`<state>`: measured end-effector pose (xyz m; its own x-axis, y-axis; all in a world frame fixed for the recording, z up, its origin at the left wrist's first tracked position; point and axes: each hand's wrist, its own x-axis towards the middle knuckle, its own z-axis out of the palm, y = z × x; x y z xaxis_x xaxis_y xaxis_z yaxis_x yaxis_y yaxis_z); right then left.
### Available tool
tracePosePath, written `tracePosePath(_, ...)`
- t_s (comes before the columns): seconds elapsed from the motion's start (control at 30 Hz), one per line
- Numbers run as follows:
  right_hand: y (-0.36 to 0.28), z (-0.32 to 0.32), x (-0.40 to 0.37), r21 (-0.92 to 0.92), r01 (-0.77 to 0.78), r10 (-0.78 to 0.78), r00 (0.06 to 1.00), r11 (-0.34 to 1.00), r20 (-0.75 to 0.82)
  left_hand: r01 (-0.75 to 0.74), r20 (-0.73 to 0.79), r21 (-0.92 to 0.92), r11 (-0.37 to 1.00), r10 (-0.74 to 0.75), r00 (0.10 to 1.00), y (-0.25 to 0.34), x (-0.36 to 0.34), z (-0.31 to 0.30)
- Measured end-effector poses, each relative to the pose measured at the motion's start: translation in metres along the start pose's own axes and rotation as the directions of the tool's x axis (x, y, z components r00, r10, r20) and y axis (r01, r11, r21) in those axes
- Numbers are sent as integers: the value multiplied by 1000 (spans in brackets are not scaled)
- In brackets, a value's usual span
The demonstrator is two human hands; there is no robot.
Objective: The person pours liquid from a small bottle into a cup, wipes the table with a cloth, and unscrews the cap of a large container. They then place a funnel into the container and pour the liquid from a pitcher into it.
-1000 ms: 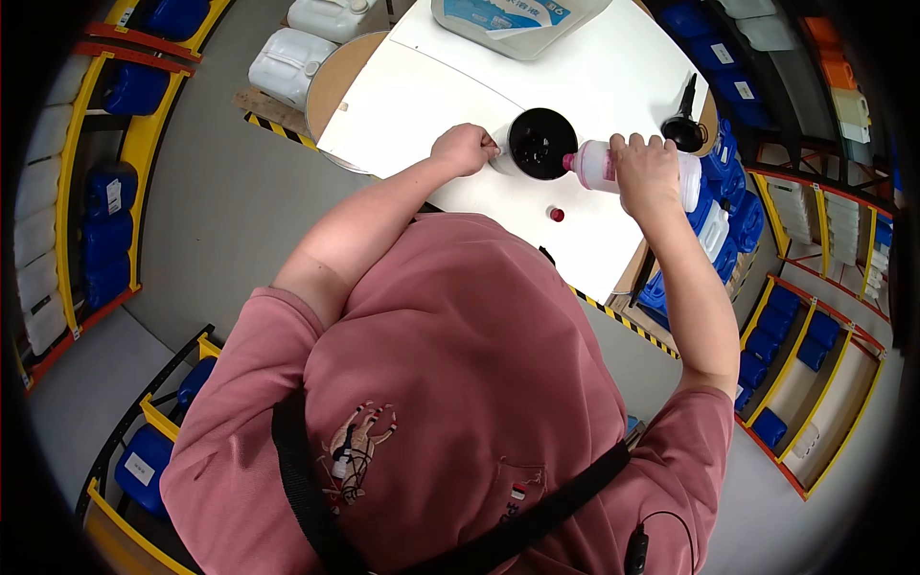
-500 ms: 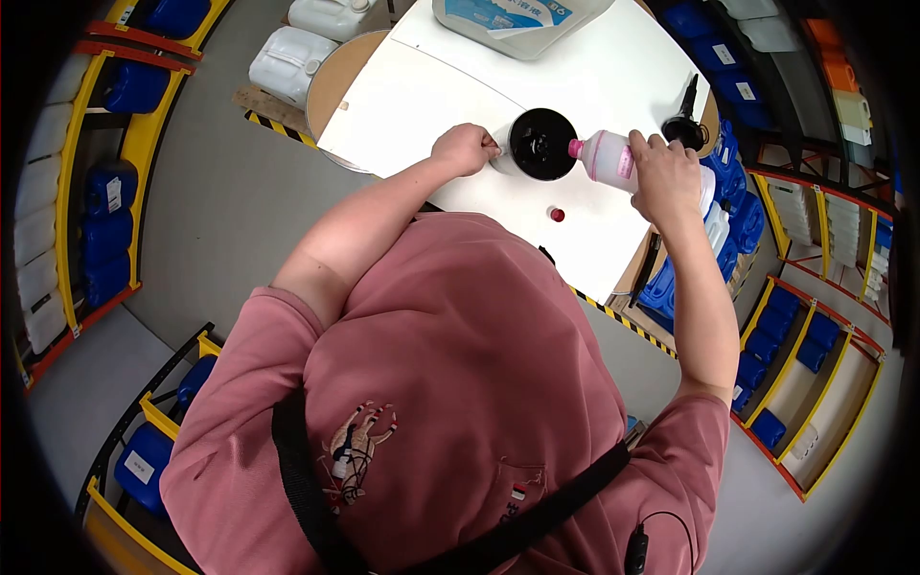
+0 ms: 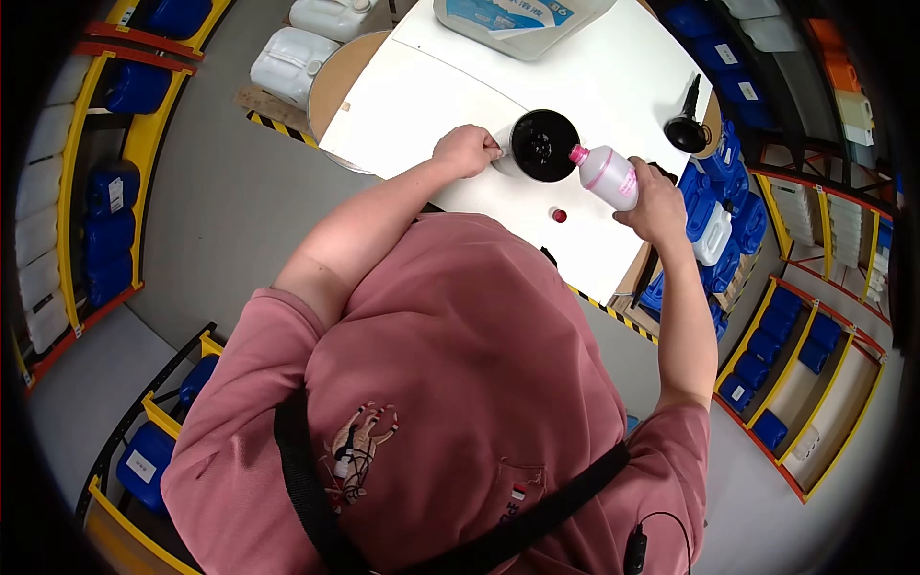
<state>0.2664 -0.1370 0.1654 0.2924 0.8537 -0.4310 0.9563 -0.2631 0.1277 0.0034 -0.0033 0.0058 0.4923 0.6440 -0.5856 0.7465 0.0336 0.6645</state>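
A round container with a black inside [image 3: 544,146] stands on the white table [image 3: 422,105]. My left hand [image 3: 468,151] is closed at its left side, pinching what looks like its handle. My right hand [image 3: 655,203] grips the base of a translucent white bottle with pink markings [image 3: 608,176]. The bottle is tilted, its pink neck at the container's right rim. Whether liquid is flowing out cannot be made out. A small red cap [image 3: 559,216] lies on the table below the container.
A large jug with a blue label [image 3: 517,24] stands at the table's far edge. A black funnel [image 3: 685,132] is at the right. White jugs [image 3: 286,67] stand at the left, blue jugs [image 3: 733,220] at the right. Shelves line both sides.
My right hand has moved down and slightly left on the bottle, whose base has swung down. The neck remains by the container's rim. My left hand has barely moved.
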Motion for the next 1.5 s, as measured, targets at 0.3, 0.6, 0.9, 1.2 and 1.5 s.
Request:
tracePosePath(0.3, 3, 41, 0, 353, -19, 5, 999, 935, 42, -12, -10, -8, 1000, 12, 1000, -2, 1, 1)
tracePosePath(0.6, 5, 21, -5, -87, 16, -20, 999, 996, -47, 3, -2, -16, 1000, -3, 1000, 0, 0, 0)
tracePosePath(0.9, -16, 2, 0, -439, 82, -137, 986, 895, -96, -12, -14, 5, 1000, 12, 1000, -2, -1, 2)
tracePosePath(1.2, -29, -13, 4, -576, 161, -299, 942, 801, -152, -6, 4, 22, 1000, 6, 1000, -3, 1, 2)
tracePosePath(1.5, -42, -17, 8, -675, 149, -314, 941, 722, -128, -2, 10, 41, 999, 1, 1000, -1, -1, 1)
